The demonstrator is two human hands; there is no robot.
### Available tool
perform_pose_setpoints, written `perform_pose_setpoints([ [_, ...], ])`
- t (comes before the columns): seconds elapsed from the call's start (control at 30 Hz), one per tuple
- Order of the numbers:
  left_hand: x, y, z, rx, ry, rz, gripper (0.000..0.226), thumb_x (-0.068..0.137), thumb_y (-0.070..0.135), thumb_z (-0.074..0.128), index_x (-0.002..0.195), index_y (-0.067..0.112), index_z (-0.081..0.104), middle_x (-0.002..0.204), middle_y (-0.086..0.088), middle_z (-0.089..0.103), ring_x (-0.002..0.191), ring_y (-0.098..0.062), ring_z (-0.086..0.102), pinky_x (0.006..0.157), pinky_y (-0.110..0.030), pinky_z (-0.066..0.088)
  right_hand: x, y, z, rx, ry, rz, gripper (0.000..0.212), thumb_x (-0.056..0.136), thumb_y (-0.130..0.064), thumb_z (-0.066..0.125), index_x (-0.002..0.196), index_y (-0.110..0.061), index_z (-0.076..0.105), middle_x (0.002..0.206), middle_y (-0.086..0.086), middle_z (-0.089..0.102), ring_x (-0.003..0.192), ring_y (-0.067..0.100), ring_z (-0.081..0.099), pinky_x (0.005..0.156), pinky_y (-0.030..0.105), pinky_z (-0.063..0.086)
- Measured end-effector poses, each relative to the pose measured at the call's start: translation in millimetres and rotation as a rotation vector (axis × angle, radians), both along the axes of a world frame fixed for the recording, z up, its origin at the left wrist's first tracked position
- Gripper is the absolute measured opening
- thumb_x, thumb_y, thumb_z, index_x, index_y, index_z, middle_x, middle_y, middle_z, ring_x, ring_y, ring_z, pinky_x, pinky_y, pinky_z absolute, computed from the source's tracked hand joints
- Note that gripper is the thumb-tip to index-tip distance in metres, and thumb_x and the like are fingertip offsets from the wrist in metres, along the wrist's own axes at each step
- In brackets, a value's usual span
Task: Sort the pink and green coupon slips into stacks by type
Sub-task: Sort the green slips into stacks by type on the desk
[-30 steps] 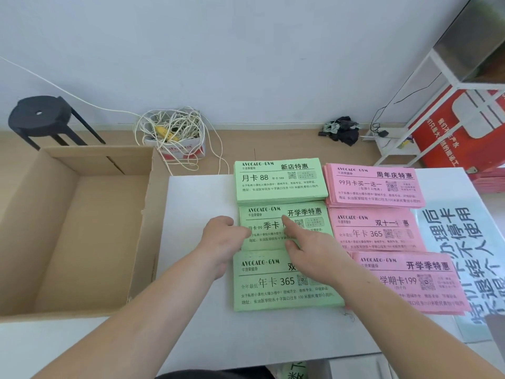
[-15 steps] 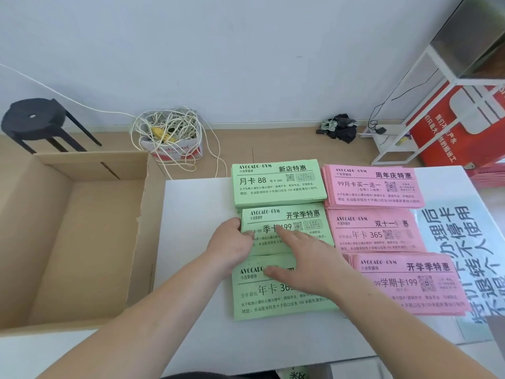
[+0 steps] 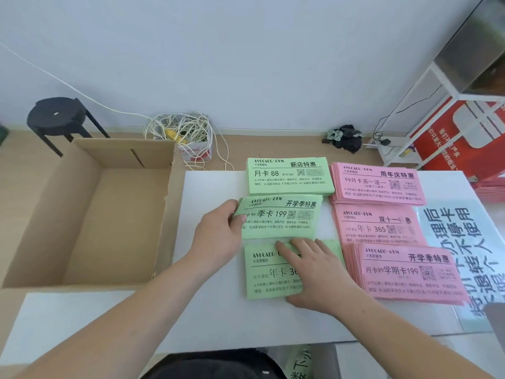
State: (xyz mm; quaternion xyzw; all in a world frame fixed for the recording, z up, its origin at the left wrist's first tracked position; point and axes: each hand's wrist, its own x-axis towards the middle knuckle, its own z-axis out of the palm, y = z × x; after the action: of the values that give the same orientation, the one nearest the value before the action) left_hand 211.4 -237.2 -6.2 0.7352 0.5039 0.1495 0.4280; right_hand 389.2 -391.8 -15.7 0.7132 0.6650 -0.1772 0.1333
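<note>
Three green coupon stacks lie in a column on the white table (image 3: 207, 310), with three pink stacks beside them on the right. My left hand (image 3: 218, 233) grips the left end of the middle green stack (image 3: 284, 220), which is tilted and slid left. My right hand (image 3: 314, 272) rests flat, fingers spread, on the near green stack (image 3: 267, 277). The far green stack (image 3: 289, 176) lies untouched. The pink stacks sit far (image 3: 377, 184), middle (image 3: 377, 228) and near (image 3: 407, 274); the near one is fanned out.
An open cardboard box (image 3: 82, 214) stands at the table's left edge. A printed sheet (image 3: 470, 242) lies right of the pink stacks. Beyond the table are a black stool (image 3: 57, 116), a box of tangled cables (image 3: 185, 132) and a white rack (image 3: 437, 105).
My left hand took hold of the middle green stack's left end and drew it left, tilting it. My right hand slid from that stack down onto the near green stack.
</note>
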Motion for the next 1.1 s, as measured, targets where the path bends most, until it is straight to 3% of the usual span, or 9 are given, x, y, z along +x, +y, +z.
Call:
perform_pose_setpoints([
  [0.13,-36,-4,20,0.086,-0.038,0.073,0.005,0.104,0.019,0.052,0.101,0.019,0.056,0.077,0.011,0.065,0.071,-0.02,0.057,0.058,-0.031,0.042,-6,-1,0,-0.021,-0.034,-0.001,0.119,0.074,-0.071,0.068,0.162,-0.03,-0.001,0.166,0.006,0.016,0.155,0.025,0.013,0.127,0.046,0.01],
  [0.33,-81,-28,40,-0.002,-0.149,0.236,0.008,0.105,0.018,0.049,0.104,0.019,0.057,0.095,0.009,0.071,0.084,-0.024,0.068,0.067,-0.043,0.059,-10,8,8,-0.049,-0.016,-0.021,0.114,0.076,-0.067,0.07,0.162,-0.033,0.003,0.166,0.002,0.018,0.154,0.022,0.016,0.126,0.039,0.018],
  [0.43,-89,-39,59,-0.073,-0.217,0.285,0.012,0.106,0.016,0.047,0.109,0.019,0.058,0.106,0.009,0.072,0.083,-0.022,0.07,0.043,-0.019,0.049,-6,21,13,-0.055,-0.008,-0.043,0.107,0.072,-0.067,0.074,0.159,-0.032,0.021,0.158,-0.003,0.03,0.148,0.019,0.027,0.121,0.036,0.027],
  [0.5,-94,-44,68,-0.12,-0.242,0.292,0.013,0.107,0.014,0.047,0.109,0.017,0.059,0.101,0.007,0.072,0.078,-0.023,0.069,0.038,-0.013,0.04,-2,32,14,-0.035,-0.021,-0.038,0.096,0.069,-0.068,0.075,0.15,-0.028,0.04,0.147,-0.006,0.039,0.14,0.018,0.035,0.114,0.033,0.034],
  [0.6,-106,-53,69,-0.166,-0.239,0.264,0.016,0.106,0.013,0.047,0.11,0.021,0.061,0.1,0.005,0.074,0.076,-0.021,0.07,0.047,-0.016,0.048,7,46,15,0.017,-0.014,-0.016,0.094,0.067,-0.068,0.075,0.147,-0.032,0.041,0.144,-0.008,0.042,0.138,0.017,0.038,0.107,0.033,0.041],
  [0.7,-113,-66,59,-0.248,-0.215,0.23,0.02,0.106,0.013,0.048,0.111,0.025,0.063,0.102,0.007,0.076,0.077,-0.014,0.072,0.059,-0.024,0.057,15,57,20,0.061,0.011,-0.049,0.099,0.075,-0.062,0.075,0.158,-0.037,0.026,0.163,-0.004,0.027,0.15,0.018,0.027,0.111,0.039,0.041],
  [0.87,-107,-84,33,-0.418,-0.175,0.188,0.016,0.106,0.015,0.05,0.112,0.021,0.063,0.102,0.0,0.076,0.083,-0.023,0.072,0.061,-0.03,0.059,22,63,31,0.051,0.002,-0.033,0.09,0.089,-0.021,0.066,0.161,-0.04,0.015,0.17,-0.007,0.012,0.153,0.018,0.022,0.11,0.04,0.043],
  [0.97,-101,-87,17,-0.483,-0.138,0.174,0.016,0.106,0.016,0.049,0.112,0.021,0.062,0.103,-0.004,0.075,0.085,-0.023,0.071,0.062,-0.029,0.059,33,53,38,0.029,-0.054,-0.023,0.088,0.093,-0.02,0.068,0.161,-0.04,0.015,0.169,-0.009,0.014,0.152,0.018,0.025,0.111,0.042,0.044],
  [1.1,-89,-89,-1,-0.514,-0.083,0.091,0.016,0.107,0.017,0.047,0.113,0.022,0.061,0.107,-0.002,0.072,0.095,-0.021,0.069,0.064,-0.03,0.062,35,27,54,0.149,-0.081,-0.039,0.057,0.102,-0.022,0.056,0.154,-0.035,0.037,0.16,-0.01,0.036,0.143,0.017,0.038,0.108,0.039,0.045],
])
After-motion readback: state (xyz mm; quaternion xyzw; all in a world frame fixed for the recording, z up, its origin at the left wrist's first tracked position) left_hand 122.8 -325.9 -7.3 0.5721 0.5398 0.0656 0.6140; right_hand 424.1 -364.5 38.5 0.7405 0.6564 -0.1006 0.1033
